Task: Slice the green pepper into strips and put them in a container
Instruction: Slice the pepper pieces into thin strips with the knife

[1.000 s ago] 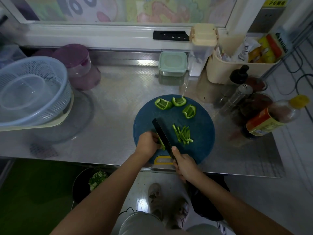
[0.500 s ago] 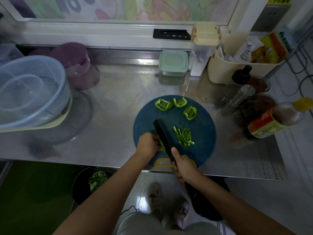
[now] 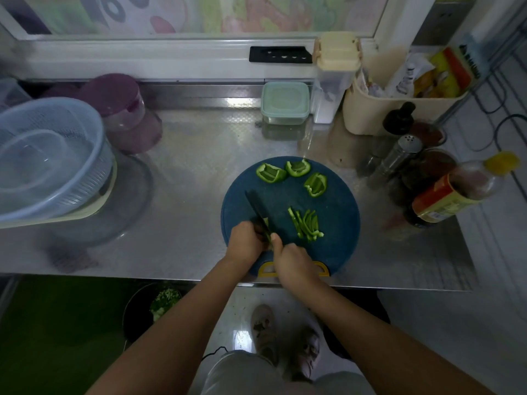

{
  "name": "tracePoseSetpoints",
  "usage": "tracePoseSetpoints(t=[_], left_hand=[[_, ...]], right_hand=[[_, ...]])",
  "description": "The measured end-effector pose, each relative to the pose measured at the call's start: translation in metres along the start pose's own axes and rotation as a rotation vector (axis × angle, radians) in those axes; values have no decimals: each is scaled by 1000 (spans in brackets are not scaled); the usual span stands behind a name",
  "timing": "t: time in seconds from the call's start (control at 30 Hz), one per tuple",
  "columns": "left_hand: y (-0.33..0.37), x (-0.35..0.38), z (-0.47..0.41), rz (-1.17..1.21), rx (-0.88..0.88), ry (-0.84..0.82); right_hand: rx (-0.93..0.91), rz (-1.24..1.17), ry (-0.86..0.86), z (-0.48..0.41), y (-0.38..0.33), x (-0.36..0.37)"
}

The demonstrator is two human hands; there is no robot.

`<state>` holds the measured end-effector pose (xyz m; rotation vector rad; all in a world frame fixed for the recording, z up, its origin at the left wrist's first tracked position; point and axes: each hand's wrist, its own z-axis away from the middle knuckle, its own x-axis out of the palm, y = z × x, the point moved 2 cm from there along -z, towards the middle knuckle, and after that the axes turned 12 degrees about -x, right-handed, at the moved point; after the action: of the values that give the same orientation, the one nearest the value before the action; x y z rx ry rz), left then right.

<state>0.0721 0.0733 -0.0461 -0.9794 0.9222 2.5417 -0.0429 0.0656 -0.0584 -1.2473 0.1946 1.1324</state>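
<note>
A round blue board (image 3: 333,252) is seen on a steel table (image 3: 194,178). A black knife (image 3: 256,206) is gripped in the right hand (image 3: 293,262), its blade set across a small pepper piece (image 3: 266,222) that is pinned under the curled fingers of the left hand (image 3: 245,243). A pile of strips (image 3: 306,223) lies just right of the blade. Three uncut chunks (image 3: 298,168) wait at the board's far edge. About a quarter is judged sliced. No strips are in a container yet, and the green tub (image 3: 285,101) at the back is lidded.

Green pepper strips (image 3: 305,224) beside three uncut chunks (image 3: 296,177).
</note>
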Motion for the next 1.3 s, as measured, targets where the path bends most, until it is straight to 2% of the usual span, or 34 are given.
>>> tracePoseSetpoints(t=[0.1, 0.3, 0.6, 0.83, 0.93, 1.07, 1.1, 1.2, 1.3], left_hand=[[2, 0, 0, -1, -10, -38], [2, -2, 1, 16, -27, -63], [-9, -12, -4, 119, -48, -182], [-26, -20, -10, 141, -46, -95], [-29, -22, -9, 90, 5, -103], [-31, -25, 1, -140, 37, -332], [-32, -25, 3, -198, 62, -346], [-33, -28, 8, -285, 131, -269], [-35, -28, 9, -310, 93, -208]], right_hand=[[53, 2, 44, 12, 14, -3], [150, -190, 58, 22, 36, -20], [132, -167, 0, 20, 41, -31], [98, -162, 5, 21, 40, -30], [81, -165, -4, 19, 40, -31], [67, -167, -19, 19, 41, -31], [63, -166, -21, 18, 40, -32], [44, -187, -19, 17, 37, -34], [10, -238, -35, 20, 33, -33]])
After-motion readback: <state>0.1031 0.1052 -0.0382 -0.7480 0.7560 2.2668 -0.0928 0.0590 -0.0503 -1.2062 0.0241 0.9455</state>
